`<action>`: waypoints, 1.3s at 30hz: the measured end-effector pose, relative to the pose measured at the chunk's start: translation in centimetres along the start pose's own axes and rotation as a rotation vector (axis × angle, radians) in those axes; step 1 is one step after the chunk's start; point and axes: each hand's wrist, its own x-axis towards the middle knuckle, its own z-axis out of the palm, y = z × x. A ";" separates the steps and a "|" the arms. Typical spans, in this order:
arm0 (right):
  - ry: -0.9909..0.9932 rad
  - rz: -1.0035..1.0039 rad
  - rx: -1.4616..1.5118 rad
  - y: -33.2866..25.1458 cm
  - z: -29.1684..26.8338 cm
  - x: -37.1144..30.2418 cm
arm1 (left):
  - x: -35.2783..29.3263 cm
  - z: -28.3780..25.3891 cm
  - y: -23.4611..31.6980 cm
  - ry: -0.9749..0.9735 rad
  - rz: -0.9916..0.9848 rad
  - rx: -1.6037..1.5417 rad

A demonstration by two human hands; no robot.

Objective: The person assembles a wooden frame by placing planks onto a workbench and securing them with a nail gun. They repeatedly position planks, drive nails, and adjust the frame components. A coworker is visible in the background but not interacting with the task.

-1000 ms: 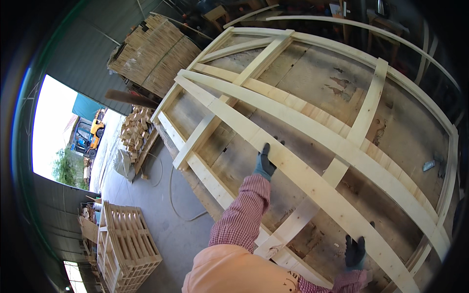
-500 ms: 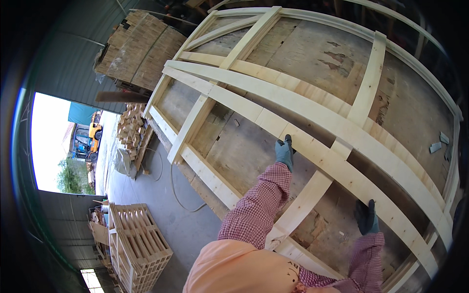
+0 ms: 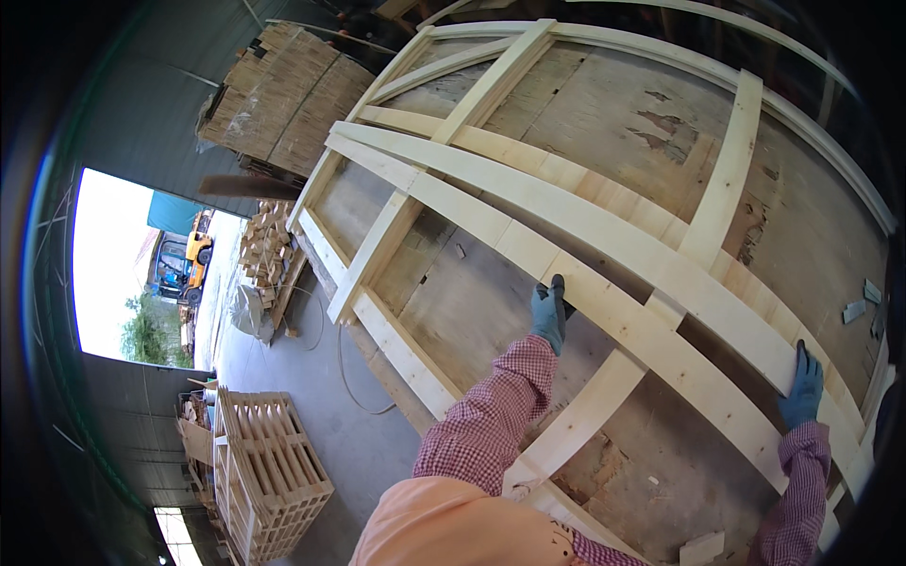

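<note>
A long pale near board runs slantwise across a wooden frame. Beside it on the far side lies a wider board; the two almost meet at their far-left ends and spread apart toward the right. My left hand, in a blue-grey glove with dark fingertips, is closed on the edge of the near board at mid-length. At the right, my right hand reaches across the wider board, fingertips at its far edge; its thumb side is partly hidden. Crosspieces of the frame pass under the boards.
Worn plywood sheets show beneath the frame. Small grey pieces lie at the right. A bundled wood stack, a scrap pile and a slatted crate stand left. Outside the doorway is a yellow forklift.
My right hand has moved from the near board's edge, away and to the right, onto the wider board. My left hand keeps its place on the near board. The view has shifted slightly.
</note>
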 end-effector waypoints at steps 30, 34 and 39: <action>0.233 -0.018 0.022 -12.6 -14.3 -22.7 | -10.9 0.5 11.6 -0.439 0.027 -0.374; 0.426 -0.038 -0.019 -11.9 -16.1 -26.6 | -12.3 -3.5 12.7 -0.595 -0.030 -0.367; 0.605 -0.153 -0.163 -11.9 -13.4 -30.4 | -17.4 -8.4 14.2 -0.503 -0.117 -0.416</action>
